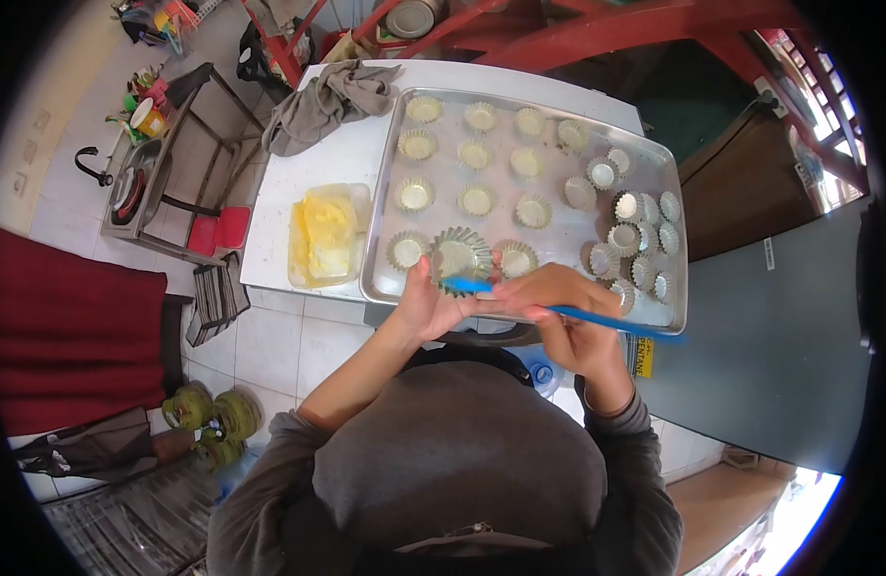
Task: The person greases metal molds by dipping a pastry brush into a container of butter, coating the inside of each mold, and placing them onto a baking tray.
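Note:
A fluted metal tart tin (461,252) is gripped by its rim in my left hand (424,303), tilted above the tray's near edge. My right hand (570,309) is closed around the blue handle of what looks like a pastry brush (606,322). Its light blue head reaches into the tin; the bristles are too blurred to make out. Below lies a large metal baking tray (441,206) with more tins spread in rows. Smaller tins (644,240) crowd together at its right side, some overlapping. Left of the tray, a clear plastic tub (359,206) holds a soft yellow spread (326,228).
A crumpled grey cloth (326,108) lies at the back left of the white table (273,221). A grey panel (750,326) stands close on the right. Red metal bars (597,38) cross behind the table. A striped box (215,300) stands on the floor to the left.

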`<state>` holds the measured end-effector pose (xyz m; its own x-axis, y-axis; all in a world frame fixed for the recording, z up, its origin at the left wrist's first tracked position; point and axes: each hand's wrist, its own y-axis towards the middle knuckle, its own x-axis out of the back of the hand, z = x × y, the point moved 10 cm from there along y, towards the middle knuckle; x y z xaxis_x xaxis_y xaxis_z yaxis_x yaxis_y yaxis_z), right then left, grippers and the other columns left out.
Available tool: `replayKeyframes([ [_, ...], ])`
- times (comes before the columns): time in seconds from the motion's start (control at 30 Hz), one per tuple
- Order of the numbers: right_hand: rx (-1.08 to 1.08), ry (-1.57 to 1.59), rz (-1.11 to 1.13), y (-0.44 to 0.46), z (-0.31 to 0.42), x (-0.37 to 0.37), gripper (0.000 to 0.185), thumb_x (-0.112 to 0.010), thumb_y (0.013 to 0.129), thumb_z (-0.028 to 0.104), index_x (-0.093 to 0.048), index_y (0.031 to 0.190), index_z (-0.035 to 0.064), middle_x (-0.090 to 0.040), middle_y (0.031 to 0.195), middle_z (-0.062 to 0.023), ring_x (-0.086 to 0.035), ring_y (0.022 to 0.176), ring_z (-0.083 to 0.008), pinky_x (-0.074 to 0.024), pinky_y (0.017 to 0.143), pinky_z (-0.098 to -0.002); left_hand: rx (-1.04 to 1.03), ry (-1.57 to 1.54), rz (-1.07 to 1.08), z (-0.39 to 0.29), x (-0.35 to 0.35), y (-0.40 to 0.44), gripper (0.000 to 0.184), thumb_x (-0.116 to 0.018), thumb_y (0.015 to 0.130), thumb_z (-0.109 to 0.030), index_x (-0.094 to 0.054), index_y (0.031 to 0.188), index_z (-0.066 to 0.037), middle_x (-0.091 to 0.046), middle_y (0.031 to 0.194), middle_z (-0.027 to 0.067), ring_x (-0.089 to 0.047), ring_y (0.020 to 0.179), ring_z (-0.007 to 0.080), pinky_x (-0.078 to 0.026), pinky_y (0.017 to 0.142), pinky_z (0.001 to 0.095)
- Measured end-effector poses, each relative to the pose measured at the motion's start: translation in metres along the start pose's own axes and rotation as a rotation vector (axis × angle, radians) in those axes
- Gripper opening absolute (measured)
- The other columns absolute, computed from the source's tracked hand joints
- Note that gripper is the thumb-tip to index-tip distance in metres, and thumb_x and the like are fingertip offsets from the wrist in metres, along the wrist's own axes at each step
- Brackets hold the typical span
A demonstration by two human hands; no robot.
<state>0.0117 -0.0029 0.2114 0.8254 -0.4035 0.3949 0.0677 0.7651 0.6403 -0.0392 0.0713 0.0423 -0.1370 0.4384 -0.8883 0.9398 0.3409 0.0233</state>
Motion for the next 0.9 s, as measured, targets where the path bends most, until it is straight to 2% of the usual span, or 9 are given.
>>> replayKeyframes([
  [0.03,-0.052,0.05,0.055,-0.004,-0.006,-0.005,0.017,-0.063,0.079,-0.005,-0.063,0.096,-0.0014,-0.068,0.094,-0.0132,-0.065,0.08,-0.0283,-0.0522,0.071,-0.0335,-0.011,-0.043,-0.009,0.002,0.001,0.0,0.082,-0.065,0.073,-0.063,-0.046,0.13,-0.007,-0.055,0.12,0.009,-0.056,0.107,0.0215,-0.03,0.103,0.0668],
  [0.23,0.003,-0.058,-0.147,-0.013,-0.013,0.013,0.017,-0.062,0.08,-0.006,-0.062,0.097,-0.0024,-0.067,0.094,-0.0148,-0.065,0.081,-0.0294,-0.0519,0.072,-0.0356,0.069,-0.075,0.082,0.019,-0.007,0.002,0.082,-0.064,0.075,-0.063,-0.044,0.132,-0.008,-0.055,0.121,0.0093,-0.055,0.11,0.022,-0.031,0.102,0.0663],
  [0.33,0.011,-0.033,0.004,-0.015,-0.009,-0.001,0.018,-0.062,0.078,-0.007,-0.061,0.095,-0.0028,-0.067,0.094,-0.0154,-0.065,0.08,-0.0309,-0.0523,0.071,-0.036,0.084,-0.055,0.046,0.017,-0.019,0.002,0.082,-0.063,0.076,-0.063,-0.041,0.134,-0.009,-0.055,0.122,0.0081,-0.055,0.112,0.0213,-0.03,0.103,0.0663],
  [0.43,0.137,-0.16,-0.119,-0.019,-0.011,0.008,0.018,-0.063,0.076,-0.008,-0.061,0.093,-0.0026,-0.067,0.093,-0.0158,-0.065,0.08,-0.0315,-0.0526,0.072,-0.0371,0.055,-0.065,0.043,0.024,-0.002,0.004,0.082,-0.061,0.078,-0.063,-0.039,0.136,-0.009,-0.053,0.126,0.0078,-0.054,0.114,0.0231,-0.03,0.103,0.0662],
  [0.53,0.071,-0.173,-0.209,-0.024,-0.009,0.023,0.019,-0.064,0.075,-0.007,-0.061,0.093,-0.0026,-0.067,0.092,-0.0161,-0.066,0.08,-0.0314,-0.0529,0.072,-0.0379,0.06,-0.098,-0.008,0.027,-0.002,0.001,0.081,-0.06,0.08,-0.062,-0.037,0.137,-0.009,-0.051,0.129,0.0079,-0.053,0.115,0.0261,-0.031,0.103,0.0653],
  [0.63,0.083,-0.127,-0.118,-0.022,-0.005,0.008,0.016,-0.063,0.077,-0.006,-0.062,0.093,-0.0033,-0.067,0.093,-0.0164,-0.066,0.079,-0.031,-0.053,0.072,-0.0374,0.039,-0.011,-0.004,0.021,-0.014,0.002,0.08,-0.059,0.08,-0.062,-0.04,0.135,-0.007,-0.05,0.13,0.0088,-0.051,0.117,0.0281,-0.032,0.104,0.0633],
  [0.73,-0.107,0.041,0.048,-0.024,-0.02,0.002,0.012,-0.061,0.081,-0.004,-0.063,0.093,-0.0034,-0.067,0.093,-0.016,-0.066,0.08,-0.0303,-0.0527,0.072,-0.0356,0.031,0.107,0.018,0.017,0.002,0.002,0.081,-0.063,0.079,-0.059,-0.041,0.134,-0.004,-0.05,0.131,0.0108,-0.049,0.121,0.0281,-0.033,0.105,0.0596],
  [0.83,-0.387,0.312,-0.078,-0.028,-0.041,0.025,0.009,-0.06,0.084,-0.002,-0.064,0.093,-0.0019,-0.067,0.09,-0.0142,-0.065,0.081,-0.0274,-0.052,0.073,-0.0335,0.042,0.081,0.097,0.015,0.005,0.004,0.083,-0.07,0.076,-0.054,-0.043,0.132,0.001,-0.051,0.13,0.0145,-0.048,0.123,0.0283,-0.035,0.105,0.0546],
  [0.9,-0.248,0.232,-0.105,-0.021,-0.039,0.019,0.009,-0.06,0.085,-0.001,-0.065,0.093,-0.001,-0.067,0.087,-0.0132,-0.065,0.08,-0.0252,-0.0513,0.072,-0.0322,0.057,0.112,0.134,0.012,0.002,0.005,0.084,-0.074,0.074,-0.05,-0.043,0.132,0.002,-0.052,0.129,0.0161,-0.049,0.122,0.0286,-0.036,0.105,0.0512],
])
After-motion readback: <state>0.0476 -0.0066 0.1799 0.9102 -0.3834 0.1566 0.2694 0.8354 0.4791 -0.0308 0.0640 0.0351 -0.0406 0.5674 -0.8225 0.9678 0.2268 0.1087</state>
